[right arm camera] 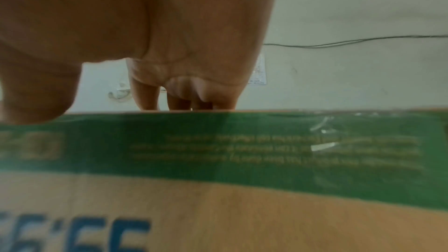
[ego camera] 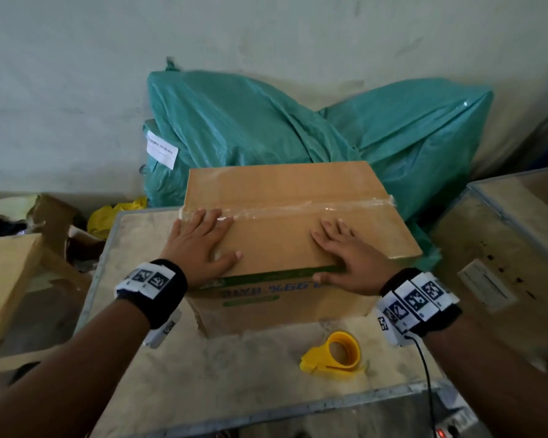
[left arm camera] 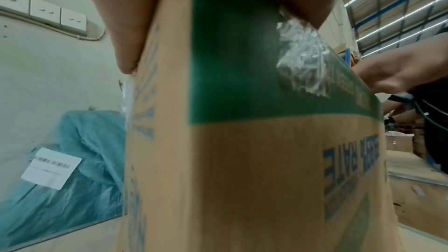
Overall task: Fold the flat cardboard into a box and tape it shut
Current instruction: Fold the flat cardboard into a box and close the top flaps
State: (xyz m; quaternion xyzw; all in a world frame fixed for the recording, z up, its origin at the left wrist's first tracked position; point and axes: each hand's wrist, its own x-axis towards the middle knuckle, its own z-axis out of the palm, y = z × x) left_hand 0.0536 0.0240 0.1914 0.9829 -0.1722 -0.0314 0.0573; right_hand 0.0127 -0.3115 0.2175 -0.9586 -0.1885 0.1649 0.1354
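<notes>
A brown cardboard box (ego camera: 282,245) with a green band and blue print stands closed on the table (ego camera: 234,380). Clear tape (ego camera: 314,208) runs along the seam of its top. My left hand (ego camera: 203,238) lies flat on the top's left part, fingers straight and touching the tape's left end. My right hand (ego camera: 345,251) lies flat on the top's right front, thumb along the near top edge. The left wrist view shows the box's corner (left arm camera: 242,160) up close, and the right wrist view its green band (right arm camera: 266,150) under my palm. A yellow tape dispenser (ego camera: 336,354) lies on the table in front of the box.
Large teal plastic bags (ego camera: 298,128) with a white label (ego camera: 161,150) lean against the wall behind the box. Flat cardboard (ego camera: 4,286) and clutter sit at the left. Another dusty surface (ego camera: 503,241) stands at the right. A black cable (ego camera: 427,380) hangs from my right wrist.
</notes>
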